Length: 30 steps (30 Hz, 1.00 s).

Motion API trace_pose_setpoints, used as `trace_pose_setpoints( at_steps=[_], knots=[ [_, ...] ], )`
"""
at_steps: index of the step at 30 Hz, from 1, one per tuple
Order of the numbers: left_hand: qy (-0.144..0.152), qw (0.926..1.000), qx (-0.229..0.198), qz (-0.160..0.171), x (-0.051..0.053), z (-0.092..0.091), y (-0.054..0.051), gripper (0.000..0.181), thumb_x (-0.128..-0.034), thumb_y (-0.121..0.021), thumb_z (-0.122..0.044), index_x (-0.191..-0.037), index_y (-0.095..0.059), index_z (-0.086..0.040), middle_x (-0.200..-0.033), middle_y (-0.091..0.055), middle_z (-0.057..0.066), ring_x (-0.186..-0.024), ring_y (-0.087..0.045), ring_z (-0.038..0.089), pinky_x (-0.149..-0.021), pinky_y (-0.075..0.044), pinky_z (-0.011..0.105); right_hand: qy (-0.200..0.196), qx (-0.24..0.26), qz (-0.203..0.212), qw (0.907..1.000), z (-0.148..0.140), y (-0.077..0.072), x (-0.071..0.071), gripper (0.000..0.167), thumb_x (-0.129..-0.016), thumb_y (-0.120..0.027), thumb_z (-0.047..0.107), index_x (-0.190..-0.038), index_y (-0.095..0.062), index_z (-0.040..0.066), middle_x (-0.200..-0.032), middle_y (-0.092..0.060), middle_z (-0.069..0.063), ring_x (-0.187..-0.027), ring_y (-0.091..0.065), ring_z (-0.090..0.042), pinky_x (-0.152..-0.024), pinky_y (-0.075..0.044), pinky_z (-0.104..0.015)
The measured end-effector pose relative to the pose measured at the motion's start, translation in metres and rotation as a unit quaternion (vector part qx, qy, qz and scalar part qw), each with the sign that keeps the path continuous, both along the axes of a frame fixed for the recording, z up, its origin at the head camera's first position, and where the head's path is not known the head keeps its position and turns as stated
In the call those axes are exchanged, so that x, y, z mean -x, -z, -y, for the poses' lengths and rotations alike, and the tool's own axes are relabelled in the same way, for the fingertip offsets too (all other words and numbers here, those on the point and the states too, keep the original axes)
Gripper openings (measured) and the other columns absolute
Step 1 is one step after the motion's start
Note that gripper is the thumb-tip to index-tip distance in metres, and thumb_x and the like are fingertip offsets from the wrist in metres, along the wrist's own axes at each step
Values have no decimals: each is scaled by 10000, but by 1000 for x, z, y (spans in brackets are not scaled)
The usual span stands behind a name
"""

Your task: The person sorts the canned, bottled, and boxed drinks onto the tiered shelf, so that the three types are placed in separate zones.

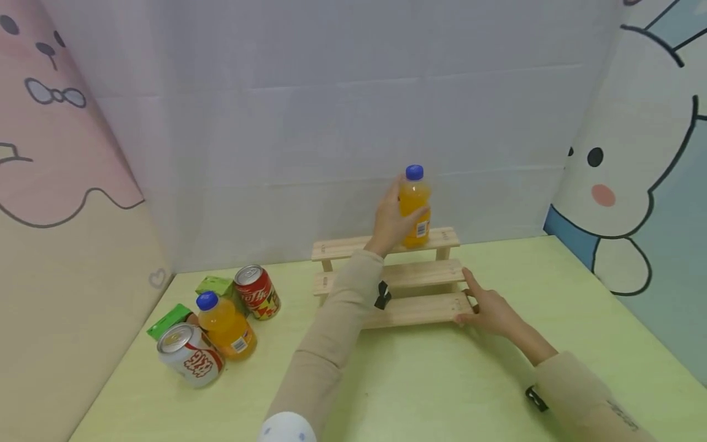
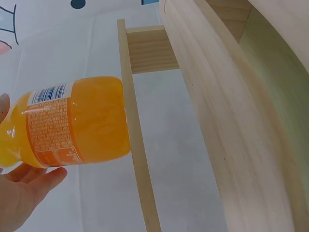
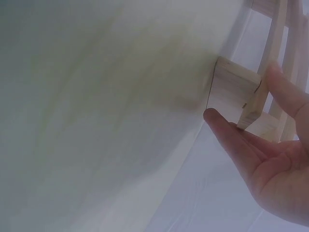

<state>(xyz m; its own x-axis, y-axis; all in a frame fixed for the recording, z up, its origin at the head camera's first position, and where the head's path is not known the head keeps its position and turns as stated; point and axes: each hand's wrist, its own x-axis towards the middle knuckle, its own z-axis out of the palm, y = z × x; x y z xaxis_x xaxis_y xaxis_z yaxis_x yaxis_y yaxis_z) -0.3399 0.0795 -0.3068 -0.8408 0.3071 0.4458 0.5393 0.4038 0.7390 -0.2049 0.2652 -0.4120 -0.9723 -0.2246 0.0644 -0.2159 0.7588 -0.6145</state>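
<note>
My left hand grips a small bottle of orange drink with a blue cap, thumb and fingers around its sides. The bottle is upright at the right part of the top board of a three-step wooden rack. In the left wrist view the bottle's base meets the edge of that board. At the rack's right end my right hand holds the lower boards. From the right wrist view, its thumb lies on one side of a board end and fingers on the other.
Left on the pale green table stand a second orange drink bottle, a red can, a white can and two green packages, partly hidden. A white curtain hangs behind the rack; printed panels flank both sides.
</note>
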Motion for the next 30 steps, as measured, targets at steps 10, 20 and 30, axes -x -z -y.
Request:
trace_pose_setpoints(
  at_steps=[10, 20, 30],
  knots=[
    [387, 9984, -322, 245, -3, 25, 8, 741, -834, -669, -242, -1434, -248, -131, -1359, -405, 124, -1163, -462, 265, -901, -452, 336, 62, -81, 76, 9999, -2, 0, 1, 985, -766, -726, 196, -1404, -34, -94, -1221, -414, -394, -814, -638, -359, -623, -525, -379],
    [828, 9939, -562, 453, -16, 48, 13, 710, -831, -674, -236, -1416, -288, -119, -1325, -442, 125, -1124, -509, 264, -842, -489, 292, 96, -127, 123, 9998, -5, -3, 1, 1009, -766, -727, 227, -1413, -14, -74, -1227, -417, -383, -817, -636, -348, -634, -520, -383],
    [1142, 9920, -540, 53, -44, 71, 23, 653, -823, -680, -142, -1378, -347, -59, -1323, -447, 141, -1114, -504, 298, -841, -493, 392, 3, -111, 61, 9999, -5, -2, 1, 989, -781, -716, 213, -1406, -12, -92, -1223, -414, -391, -819, -633, -361, -637, -524, -390]
  ],
)
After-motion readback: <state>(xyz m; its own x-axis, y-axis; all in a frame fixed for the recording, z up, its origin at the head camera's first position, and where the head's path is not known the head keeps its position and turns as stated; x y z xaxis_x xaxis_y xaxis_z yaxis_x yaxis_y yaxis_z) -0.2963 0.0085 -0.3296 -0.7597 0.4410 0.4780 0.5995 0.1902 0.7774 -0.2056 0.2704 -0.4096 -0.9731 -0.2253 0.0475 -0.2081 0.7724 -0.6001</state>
